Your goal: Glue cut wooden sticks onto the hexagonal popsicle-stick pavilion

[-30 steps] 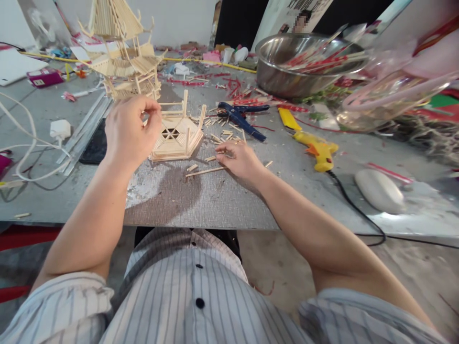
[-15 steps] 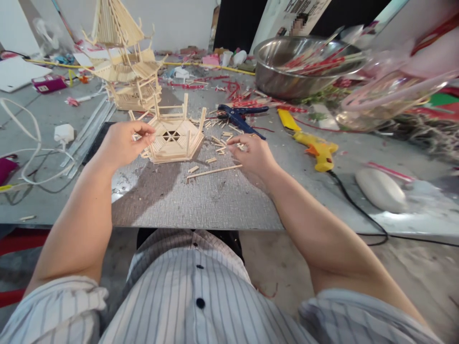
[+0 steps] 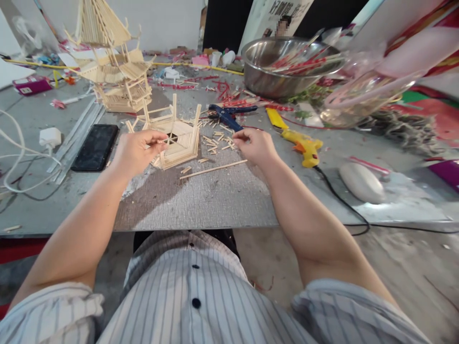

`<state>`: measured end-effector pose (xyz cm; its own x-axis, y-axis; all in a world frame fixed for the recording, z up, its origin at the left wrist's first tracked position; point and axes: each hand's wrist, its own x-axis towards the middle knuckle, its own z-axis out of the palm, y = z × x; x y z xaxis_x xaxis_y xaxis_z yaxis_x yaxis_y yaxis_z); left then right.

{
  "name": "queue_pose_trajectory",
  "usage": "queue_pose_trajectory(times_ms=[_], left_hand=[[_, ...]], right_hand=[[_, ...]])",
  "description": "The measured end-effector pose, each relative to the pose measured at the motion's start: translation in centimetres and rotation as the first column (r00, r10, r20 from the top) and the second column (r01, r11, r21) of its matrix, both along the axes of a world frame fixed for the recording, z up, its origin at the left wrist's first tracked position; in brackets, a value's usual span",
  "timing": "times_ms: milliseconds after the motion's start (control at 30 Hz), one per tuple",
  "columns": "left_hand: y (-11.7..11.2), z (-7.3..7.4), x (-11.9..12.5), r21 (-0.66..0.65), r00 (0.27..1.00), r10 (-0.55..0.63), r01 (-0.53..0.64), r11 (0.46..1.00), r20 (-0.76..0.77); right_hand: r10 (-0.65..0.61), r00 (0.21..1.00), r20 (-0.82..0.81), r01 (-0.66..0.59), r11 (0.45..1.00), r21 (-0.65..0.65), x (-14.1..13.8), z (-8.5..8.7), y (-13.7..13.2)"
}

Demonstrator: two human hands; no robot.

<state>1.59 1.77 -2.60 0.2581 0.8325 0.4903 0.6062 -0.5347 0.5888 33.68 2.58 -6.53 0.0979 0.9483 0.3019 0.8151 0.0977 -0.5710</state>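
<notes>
A hexagonal base of thin wooden sticks, with upright posts, lies on the grey table. My left hand is at its near left side, fingers pinched on a thin stick that touches the base. My right hand hovers to the right over several short cut stick pieces, fingertips pinched together; what they hold is too small to make out. A long stick lies between my hands.
A tall stick pagoda model stands at the back left. Blue cutters and a yellow glue gun with a black cord lie behind my right hand. A black phone, white cables, a steel bowl and a clear bowl surround them.
My left hand dropped from above the base to its near left side. My right hand rose off the table and moved back towards the cut pieces. The view shifted right.
</notes>
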Motion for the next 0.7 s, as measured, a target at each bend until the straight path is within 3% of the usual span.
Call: queue_pose_trajectory(times_ms=[200, 300, 500, 600, 700], left_hand=[[-1.2, -0.1, 1.2, 0.038, 1.000, 0.013, -0.012, 0.999, -0.020], [-1.3, -0.2, 1.2, 0.083, 0.998, 0.037, -0.033, 0.996, -0.042], [-1.4, -0.3, 0.9, 0.119, 0.997, 0.060, -0.054, 0.991, -0.043], [-1.4, -0.3, 1.0, 0.112, 0.997, 0.047, -0.040, 0.993, -0.065], [-1.6, -0.2, 1.0, 0.189, 0.994, 0.069, -0.053, 0.981, -0.079]], right_hand=[[-0.023, 0.998, 0.054, 0.022, 1.000, 0.005, 1.7, -0.4, 0.6], [0.106, 0.991, 0.085, -0.096, 0.989, -0.115, 1.6, 0.2, 0.2], [0.462, 0.884, 0.068, -0.428, 0.860, -0.279, 0.4, 1.5, -1.0], [0.572, 0.813, 0.108, -0.514, 0.793, -0.329, -0.1, 1.7, -1.2], [0.610, 0.779, 0.147, -0.536, 0.769, -0.349, -0.3, 1.7, -1.3]])
